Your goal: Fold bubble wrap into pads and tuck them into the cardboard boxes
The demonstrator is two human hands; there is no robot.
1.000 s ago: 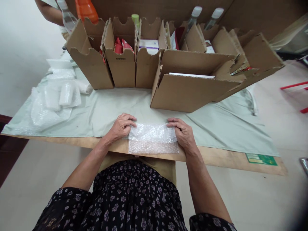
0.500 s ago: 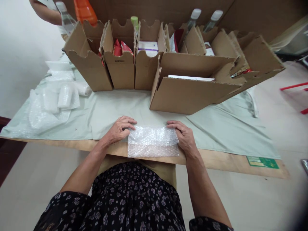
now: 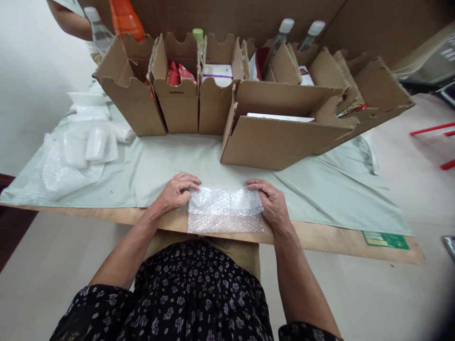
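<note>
A clear bubble wrap sheet [image 3: 225, 208] lies flat at the table's near edge, with a folded-looking upper part and a single strip along its lower side. My left hand [image 3: 177, 189] is at its upper left corner, fingers and thumb closed on the edge. At the upper right corner, my right hand [image 3: 270, 199] grips the sheet in the same way, fingers curled over its top edge. Whether anything lies inside the wrap cannot be made out.
Cardboard file boxes [image 3: 179, 111] stand in a row behind, holding packets and white boxes. A wider cardboard box [image 3: 280, 142] stands in front of them. Bubble wrap pieces [image 3: 74, 151] are piled left. Bottles, one an orange bottle [image 3: 126, 19], rise behind. Another person's arm [image 3: 73, 21] shows upper left.
Both hands stay at the same corners of the bubble wrap. The view has shifted very slightly; nothing else has visibly moved.
</note>
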